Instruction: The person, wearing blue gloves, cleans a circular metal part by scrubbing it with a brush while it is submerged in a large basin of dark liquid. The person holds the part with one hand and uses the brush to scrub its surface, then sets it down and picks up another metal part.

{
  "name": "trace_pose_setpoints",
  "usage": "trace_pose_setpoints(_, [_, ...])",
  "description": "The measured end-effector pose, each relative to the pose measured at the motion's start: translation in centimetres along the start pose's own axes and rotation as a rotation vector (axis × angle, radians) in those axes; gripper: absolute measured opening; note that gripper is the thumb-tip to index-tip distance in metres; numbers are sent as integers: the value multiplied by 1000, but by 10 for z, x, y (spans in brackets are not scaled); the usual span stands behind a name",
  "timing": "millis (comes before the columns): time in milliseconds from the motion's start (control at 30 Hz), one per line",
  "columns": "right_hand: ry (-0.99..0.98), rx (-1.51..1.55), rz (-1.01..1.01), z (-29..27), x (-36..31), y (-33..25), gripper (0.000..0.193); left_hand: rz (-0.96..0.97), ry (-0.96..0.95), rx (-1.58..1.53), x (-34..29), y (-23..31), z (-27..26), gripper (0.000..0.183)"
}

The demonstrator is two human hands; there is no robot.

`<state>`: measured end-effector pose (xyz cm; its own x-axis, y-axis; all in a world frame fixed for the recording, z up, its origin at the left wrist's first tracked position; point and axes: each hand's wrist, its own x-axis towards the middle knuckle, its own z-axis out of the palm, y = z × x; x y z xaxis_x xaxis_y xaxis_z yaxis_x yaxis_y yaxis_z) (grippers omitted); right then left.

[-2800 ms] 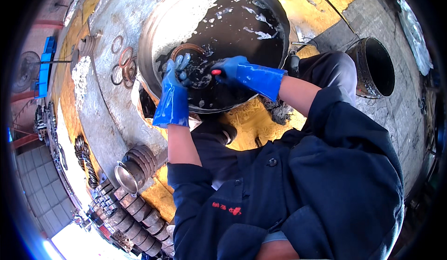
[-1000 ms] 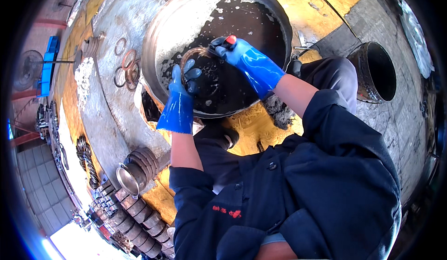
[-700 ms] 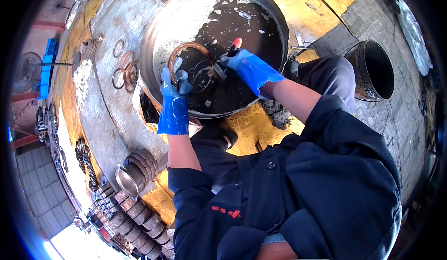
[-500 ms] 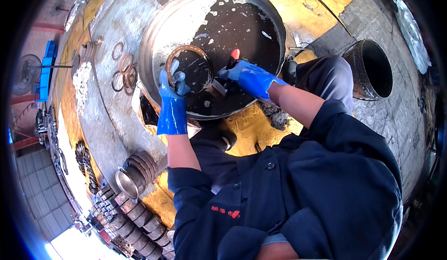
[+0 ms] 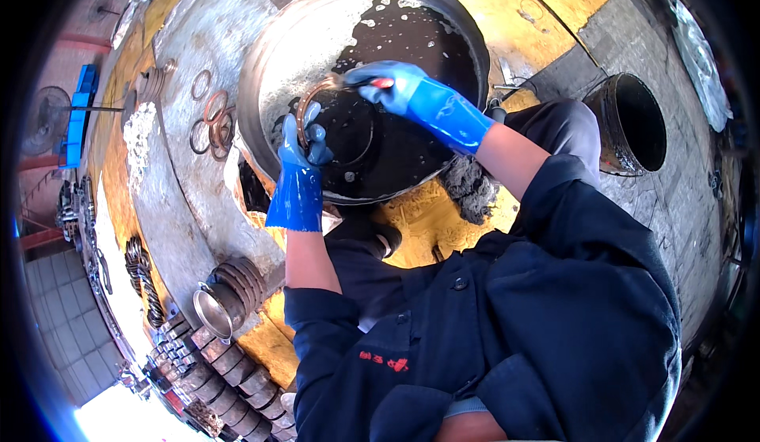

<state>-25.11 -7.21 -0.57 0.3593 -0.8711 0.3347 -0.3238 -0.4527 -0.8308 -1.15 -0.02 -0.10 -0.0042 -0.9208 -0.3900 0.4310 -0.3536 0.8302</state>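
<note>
A wide metal basin [image 5: 265, 70] holds black oily liquid. Over it my left hand [image 5: 302, 145], in a blue rubber glove, grips the lower edge of a rusty metal ring [image 5: 317, 97] that stands tilted out of the liquid. My right hand [image 5: 388, 85], also blue-gloved, is closed on a small tool with a red handle end [image 5: 383, 83] and presses it against the ring's upper rim. My dark blue sleeves and jacket fill the lower right of the view.
Several loose metal rings [image 5: 207, 113] lie on the grey floor left of the basin. Stacks of round metal parts [image 5: 229, 283] and coiled pieces [image 5: 142, 272] sit at the lower left. A black bucket [image 5: 629, 125] stands at the right. A grey rag [image 5: 471, 192] lies under my right forearm.
My right hand has moved from the ring's right side up to its top rim with the red-handled tool. The left hand keeps its hold on the ring, which stays raised out of the liquid.
</note>
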Motion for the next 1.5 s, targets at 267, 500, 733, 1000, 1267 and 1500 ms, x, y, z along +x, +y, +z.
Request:
trace_pose_setpoints(267, [-65,76,-206,5,4,-46,25,-47,42,-64,6,-2,-13,59])
trace_pose_setpoints(500, [-2,174,78,16,13,8,23,-2,-45,-71,3,-1,-3,53])
trace_pose_setpoints(733, [20,367,640,26,-19,53,22,95,-48,-60,-2,1,6,54])
trace_pose_setpoints(1000, [-227,648,791,13,-77,-44,31,133,69,-47,-2,-7,-7,55])
trace_pose_setpoints(1267, [-111,795,810,50,-69,-23,29,121,132,53,5,-18,5,54])
trace_pose_setpoints(1500, [-350,151,552,40,-41,9,24,145,56,82,6,-15,10,50])
